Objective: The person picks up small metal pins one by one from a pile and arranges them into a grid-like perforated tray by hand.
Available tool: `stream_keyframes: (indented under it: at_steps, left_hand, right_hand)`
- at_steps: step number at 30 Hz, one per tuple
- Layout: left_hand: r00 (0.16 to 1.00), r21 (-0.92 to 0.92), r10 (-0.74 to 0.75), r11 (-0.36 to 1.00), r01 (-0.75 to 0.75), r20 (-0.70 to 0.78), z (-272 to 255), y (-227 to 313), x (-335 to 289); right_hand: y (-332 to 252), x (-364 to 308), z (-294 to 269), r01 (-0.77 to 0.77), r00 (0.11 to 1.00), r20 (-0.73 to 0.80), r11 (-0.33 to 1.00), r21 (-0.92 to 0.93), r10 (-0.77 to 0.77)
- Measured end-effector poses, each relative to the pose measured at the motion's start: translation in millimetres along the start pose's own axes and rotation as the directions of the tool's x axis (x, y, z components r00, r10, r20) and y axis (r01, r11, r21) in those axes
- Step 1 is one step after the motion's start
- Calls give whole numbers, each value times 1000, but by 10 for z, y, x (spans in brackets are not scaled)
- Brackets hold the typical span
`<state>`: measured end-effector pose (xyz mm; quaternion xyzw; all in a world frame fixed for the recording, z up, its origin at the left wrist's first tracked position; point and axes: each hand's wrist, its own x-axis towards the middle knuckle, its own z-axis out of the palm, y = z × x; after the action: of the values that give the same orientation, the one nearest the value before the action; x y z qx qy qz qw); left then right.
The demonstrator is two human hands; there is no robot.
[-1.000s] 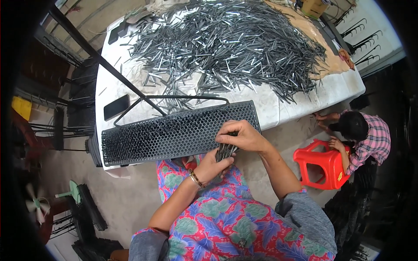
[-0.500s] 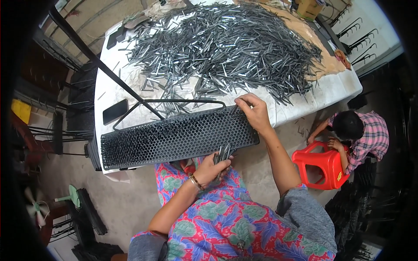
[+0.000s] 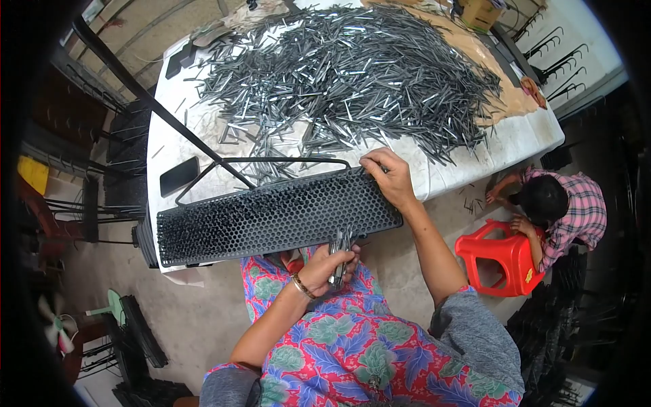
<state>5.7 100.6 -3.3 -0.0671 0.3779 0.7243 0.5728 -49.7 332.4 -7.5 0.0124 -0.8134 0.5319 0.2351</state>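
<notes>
A long black perforated panel (image 3: 291, 214), rows of round holes across it, lies tilted along the table's near edge. A thin black rod frame and a long black handle (image 3: 146, 95) join its far side. Its left part looks darker and rougher, as if the holes there are filled. My left hand (image 3: 327, 268) is closed around a bundle of thin dark strips (image 3: 340, 247), below the panel's near edge. At the panel's far right corner my right hand (image 3: 392, 178) is pinched; whatever lies between its fingertips is hidden.
A big heap of loose dark strips (image 3: 352, 74) covers much of the white-covered table (image 3: 542, 139). A phone (image 3: 180, 175) lies left of the frame. To the right, a person in a checked shirt (image 3: 580, 203) crouches by a red plastic stool (image 3: 498, 254). A fan (image 3: 60, 325) stands lower left.
My left hand has drawn slightly down and left, and its bundle now points more upright. My right hand has shifted slightly left at the corner. The other person's hand has moved toward the floor strips.
</notes>
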Motion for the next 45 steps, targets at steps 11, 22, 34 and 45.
stream_keyframes:
  at_steps: [11, 22, 34, 45]
  left_hand:
    - [996, -33, -52, 998, 50, -70, 4, -23, 0]
    - [983, 139, 43, 990, -18, -178, 73, 0, -34]
    - [972, 227, 107, 972, -59, -207, 92, -3, -44]
    - [972, 217, 98, 975, -50, -215, 68, -33, -32]
  right_hand:
    - [-42, -19, 12, 29, 1000, -5, 1000, -5, -29]
    - [51, -93, 78, -14, 999, 46, 999, -42, 16]
    - [20, -106, 122, 120, 992, 44, 977, -175, -114]
    - [-10, -137, 137, 8, 1000, -17, 992, -123, -10]
